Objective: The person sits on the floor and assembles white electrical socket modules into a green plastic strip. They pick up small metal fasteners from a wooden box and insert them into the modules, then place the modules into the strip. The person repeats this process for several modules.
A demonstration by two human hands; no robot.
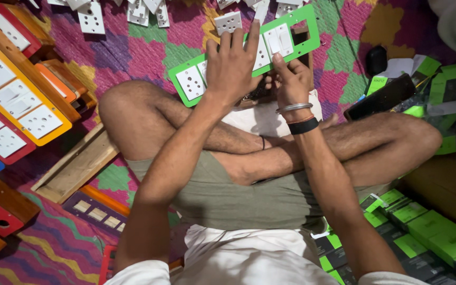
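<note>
So, person sits cross-legged on a patterned floor mat (133, 53), both hands up front on a green switch plate frame (291, 50). Left hand (233, 66) lies flat, fingers spread, palm pressing down on the middle of the frame, covering a white module there. Not curled round anything, just pressing. Right hand (291, 79) sits just right of the left one, fingers curled at the frame's near edge, thumb up on a white switch module (278, 39); it grips the frame from below, as far as I can see. Silver bangle and black band on that wrist.

Frame is tilted, held over the crossed shins. Under the left hand's outer side a white socket module (190, 82) sits in the frame's end slot. Beyond the right hand's fingertips the frame's last slot is open.

Past both hands, loose white socket modules (92, 18) lie scattered on the mat. Far out from the left hand, finished boards in yellow frame (59, 129), red and blue frames, stacked on wooden boxes. Right of the right hand, a black phone-like slab (381, 97); nearer the right elbow, green and black cartons (423, 227).
</note>
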